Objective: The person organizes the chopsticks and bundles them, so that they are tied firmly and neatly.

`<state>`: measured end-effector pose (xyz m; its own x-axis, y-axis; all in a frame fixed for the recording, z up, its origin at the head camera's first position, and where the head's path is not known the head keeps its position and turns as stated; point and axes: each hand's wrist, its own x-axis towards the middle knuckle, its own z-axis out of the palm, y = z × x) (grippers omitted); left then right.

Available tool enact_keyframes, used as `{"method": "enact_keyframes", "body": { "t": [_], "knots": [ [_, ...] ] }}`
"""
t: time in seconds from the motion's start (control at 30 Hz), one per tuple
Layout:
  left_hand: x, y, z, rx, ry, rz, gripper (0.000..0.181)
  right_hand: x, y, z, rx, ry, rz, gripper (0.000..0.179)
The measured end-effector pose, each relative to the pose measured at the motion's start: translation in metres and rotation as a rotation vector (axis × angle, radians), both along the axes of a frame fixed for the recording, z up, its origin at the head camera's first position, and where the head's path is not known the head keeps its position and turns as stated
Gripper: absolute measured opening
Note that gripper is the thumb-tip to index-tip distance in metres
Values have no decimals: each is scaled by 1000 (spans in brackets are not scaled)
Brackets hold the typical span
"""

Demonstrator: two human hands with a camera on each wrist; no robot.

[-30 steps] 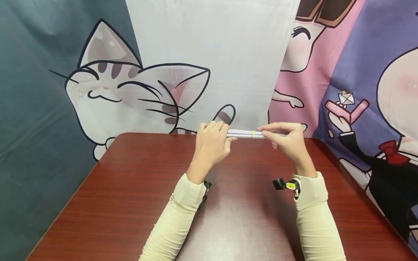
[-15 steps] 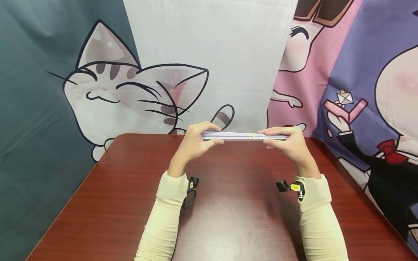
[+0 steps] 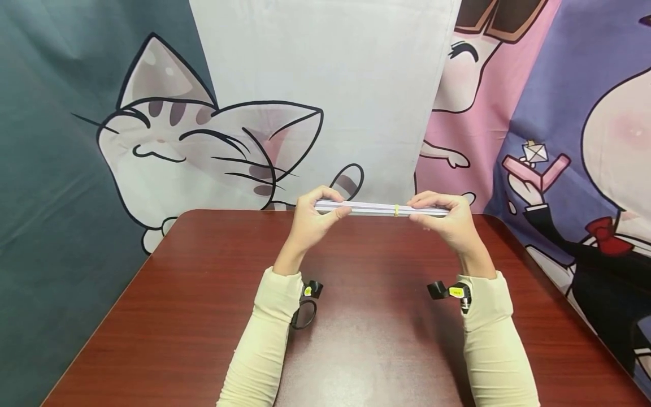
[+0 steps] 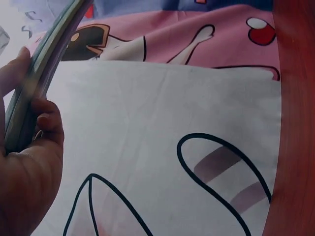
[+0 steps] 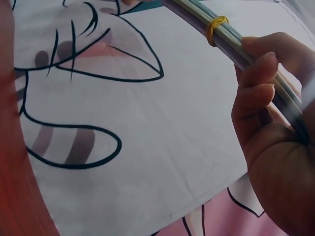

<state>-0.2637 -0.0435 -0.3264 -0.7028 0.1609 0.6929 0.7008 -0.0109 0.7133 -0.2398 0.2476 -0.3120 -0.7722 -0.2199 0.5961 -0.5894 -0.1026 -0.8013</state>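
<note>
A bundle of long, slim, pale sticks point(image 3: 370, 208) is held level above the far end of the table, with a yellow rubber band point(image 3: 396, 210) wound round it right of the middle. My left hand point(image 3: 308, 221) pinches the left end, thumb below and fingers above. At the other end my right hand point(image 3: 452, 219) grips it the same way. In the right wrist view the twisted band point(image 5: 215, 30) lies just beyond the fingertips point(image 5: 251, 45), clear of them. The left wrist view has the sticks point(image 4: 42, 64) running up between thumb and curled fingers.
Below the hands is a reddish-brown wooden table point(image 3: 193, 305). Behind its far edge hangs a cloth backdrop point(image 3: 325, 62) printed with cartoon figures. Black cameras are strapped at both wrists point(image 3: 447, 290).
My left hand has slid from over the sticks out to their left end, turning so its thumb lies below. My right hand keeps its hold with little movement.
</note>
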Motion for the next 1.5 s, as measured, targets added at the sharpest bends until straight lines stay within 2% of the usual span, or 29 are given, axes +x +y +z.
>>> {"method": "enact_keyframes", "body": {
  "t": [0.1,0.23,0.33,0.5,0.63,0.77,0.87,1.07,1.13,1.23,1.3,1.4,1.5],
  "knots": [
    [-4,-3,-3,-51,-60,-1,21,-3,3,-2,28,-18,-6,15],
    [-12,-9,-10,-89,-212,-1,26,-7,8,-7,48,-61,-34,17],
    [-17,-11,-15,-16,-327,9,32,-12,9,-12,35,-112,-93,20],
    [-26,-3,-25,120,-456,114,37,-23,6,-22,-54,-211,-169,22],
    [-33,5,-33,203,-507,195,39,-30,-1,-30,-77,-289,-227,22],
    [-39,9,-40,198,-514,287,39,-38,-7,-40,-24,-305,-330,25],
    [-43,10,-47,207,-551,351,41,-44,-11,-49,2,-316,-405,31],
    [-51,14,-64,288,-653,439,41,-55,-16,-70,-29,-460,-556,39],
    [-53,16,-70,277,-680,490,40,-58,-18,-77,-54,-489,-572,37],
    [-58,19,-80,197,-718,591,36,-65,-21,-88,-92,-540,-569,36],
    [-61,20,-86,131,-747,635,33,-69,-22,-95,-96,-569,-585,34],
    [-65,19,-94,53,-791,657,34,-73,-20,-106,-45,-588,-634,34],
    [-67,17,-101,1,-830,628,37,-75,-17,-116,62,-578,-689,35]
  ]
}}
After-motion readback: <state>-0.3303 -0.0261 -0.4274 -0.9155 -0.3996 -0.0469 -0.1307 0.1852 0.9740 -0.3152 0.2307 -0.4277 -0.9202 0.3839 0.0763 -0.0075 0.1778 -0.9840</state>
